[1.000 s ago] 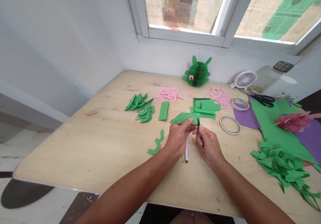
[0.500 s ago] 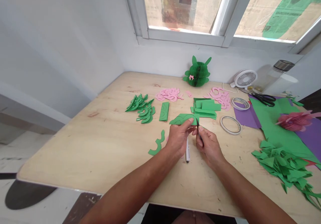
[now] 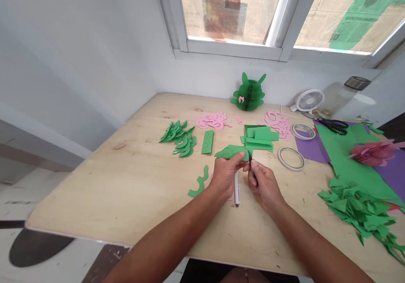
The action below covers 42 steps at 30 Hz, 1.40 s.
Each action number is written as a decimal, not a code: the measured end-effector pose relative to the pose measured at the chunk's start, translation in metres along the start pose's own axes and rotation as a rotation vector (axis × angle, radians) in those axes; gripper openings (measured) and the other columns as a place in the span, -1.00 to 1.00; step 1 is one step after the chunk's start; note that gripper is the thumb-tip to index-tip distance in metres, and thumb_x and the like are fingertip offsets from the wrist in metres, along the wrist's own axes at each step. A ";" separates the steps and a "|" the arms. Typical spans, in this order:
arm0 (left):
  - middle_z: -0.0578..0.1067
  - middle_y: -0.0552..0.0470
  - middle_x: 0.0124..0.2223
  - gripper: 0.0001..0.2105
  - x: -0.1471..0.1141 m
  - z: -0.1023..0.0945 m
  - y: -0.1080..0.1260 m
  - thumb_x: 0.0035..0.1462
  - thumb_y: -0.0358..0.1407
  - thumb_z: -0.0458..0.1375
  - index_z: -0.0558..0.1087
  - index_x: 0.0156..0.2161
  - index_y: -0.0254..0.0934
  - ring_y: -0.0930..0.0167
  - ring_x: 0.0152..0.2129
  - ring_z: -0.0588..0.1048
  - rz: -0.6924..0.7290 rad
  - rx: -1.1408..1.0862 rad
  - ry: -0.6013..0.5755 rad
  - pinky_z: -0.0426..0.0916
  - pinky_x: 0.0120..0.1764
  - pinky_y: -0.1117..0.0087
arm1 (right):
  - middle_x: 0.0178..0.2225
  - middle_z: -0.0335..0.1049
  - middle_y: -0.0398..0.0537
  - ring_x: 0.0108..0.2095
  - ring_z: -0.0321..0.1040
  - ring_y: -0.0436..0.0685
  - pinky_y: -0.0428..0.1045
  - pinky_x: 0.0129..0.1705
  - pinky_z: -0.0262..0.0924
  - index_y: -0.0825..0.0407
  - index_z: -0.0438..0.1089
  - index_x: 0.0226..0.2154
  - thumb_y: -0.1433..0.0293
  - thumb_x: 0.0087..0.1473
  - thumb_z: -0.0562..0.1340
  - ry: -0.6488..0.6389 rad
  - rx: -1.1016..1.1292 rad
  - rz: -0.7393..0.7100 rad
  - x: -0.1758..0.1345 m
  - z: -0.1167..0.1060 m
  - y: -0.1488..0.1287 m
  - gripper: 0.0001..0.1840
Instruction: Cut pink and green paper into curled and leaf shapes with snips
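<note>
My left hand pinches a folded piece of green paper with curved lines drawn on it, thumb on top. In my right hand is a pair of dark scissors, mostly hidden by the fingers. Their blades meet the right edge of the green paper. Below the hands lies a white pen on the wooden table. A wavy green paper strip rests left of my left wrist, and a marked green rectangle lies beyond it.
Green cutouts, pink cutouts and folded green sheets lie farther back. A green paper figure stands by the wall. Tape rolls, a small fan, a bottle, black-handled scissors and green scraps are at right.
The view has shifted very slightly. Both hands keep nearly the same pose, with the scissors still at the right edge of the green paper.
</note>
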<state>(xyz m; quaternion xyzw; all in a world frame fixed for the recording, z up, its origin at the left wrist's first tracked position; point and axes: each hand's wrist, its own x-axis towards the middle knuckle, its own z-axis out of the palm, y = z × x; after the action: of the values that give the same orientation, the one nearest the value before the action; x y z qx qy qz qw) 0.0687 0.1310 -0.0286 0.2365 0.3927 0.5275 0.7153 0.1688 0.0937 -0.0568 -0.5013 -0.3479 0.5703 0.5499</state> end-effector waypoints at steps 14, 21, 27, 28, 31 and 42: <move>0.26 0.15 -0.68 -0.74 0.003 -0.001 0.002 -0.35 -0.29 0.33 0.31 -0.71 -0.32 0.46 -0.65 0.34 0.040 0.077 0.071 0.29 -0.41 0.35 | -0.78 -0.03 -0.34 -0.76 -0.22 -0.14 -0.15 -0.72 -0.32 0.07 0.34 -0.49 0.02 -0.01 0.20 -0.007 -0.016 0.010 -0.001 0.001 -0.001 -0.57; 0.28 0.13 -0.67 -0.73 0.002 -0.002 0.002 -0.32 -0.26 0.33 0.31 -0.70 -0.32 0.44 -0.62 0.36 0.027 0.115 0.075 0.28 -0.43 0.36 | -0.77 -0.03 -0.34 -0.76 -0.21 -0.14 -0.15 -0.71 -0.31 0.07 0.34 -0.48 0.04 0.02 0.19 -0.005 -0.002 0.018 -0.001 0.002 -0.001 -0.58; 0.28 0.12 -0.67 -0.74 0.004 -0.004 0.000 -0.32 -0.27 0.33 0.32 -0.70 -0.32 0.44 -0.61 0.36 0.039 0.117 0.066 0.29 -0.43 0.36 | -0.78 -0.02 -0.35 -0.76 -0.22 -0.13 -0.15 -0.72 -0.32 0.07 0.34 -0.48 0.03 0.02 0.19 -0.004 0.002 0.020 -0.002 0.001 -0.001 -0.58; 0.28 0.12 -0.67 -0.75 0.005 -0.004 0.000 -0.32 -0.28 0.33 0.33 -0.70 -0.32 0.45 -0.62 0.35 0.048 0.113 0.062 0.29 -0.42 0.36 | -0.78 -0.03 -0.35 -0.76 -0.22 -0.13 -0.16 -0.72 -0.32 0.07 0.34 -0.48 0.03 0.02 0.19 -0.005 0.001 0.023 -0.002 0.001 -0.001 -0.58; 0.28 0.12 -0.67 -0.75 0.006 -0.005 -0.001 -0.33 -0.28 0.33 0.34 -0.71 -0.32 0.45 -0.61 0.35 0.061 0.135 0.079 0.30 -0.40 0.37 | -0.78 -0.03 -0.35 -0.76 -0.23 -0.13 -0.15 -0.72 -0.32 0.07 0.34 -0.49 0.03 0.01 0.19 -0.006 -0.007 0.025 -0.001 0.001 -0.001 -0.58; 0.37 0.11 -0.59 -0.86 0.009 -0.005 0.001 -0.26 -0.33 0.30 0.43 -0.61 -0.34 0.50 -0.58 0.32 0.143 0.165 0.024 0.31 -0.34 0.39 | -0.79 -0.03 -0.34 -0.76 -0.23 -0.15 -0.16 -0.71 -0.33 0.08 0.34 -0.49 0.05 0.02 0.20 -0.015 0.016 0.046 -0.002 0.000 -0.001 -0.59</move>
<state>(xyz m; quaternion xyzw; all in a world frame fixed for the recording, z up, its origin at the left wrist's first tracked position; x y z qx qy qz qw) 0.0648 0.1393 -0.0334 0.3158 0.4254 0.5457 0.6493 0.1684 0.0922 -0.0557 -0.5004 -0.3359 0.5894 0.5379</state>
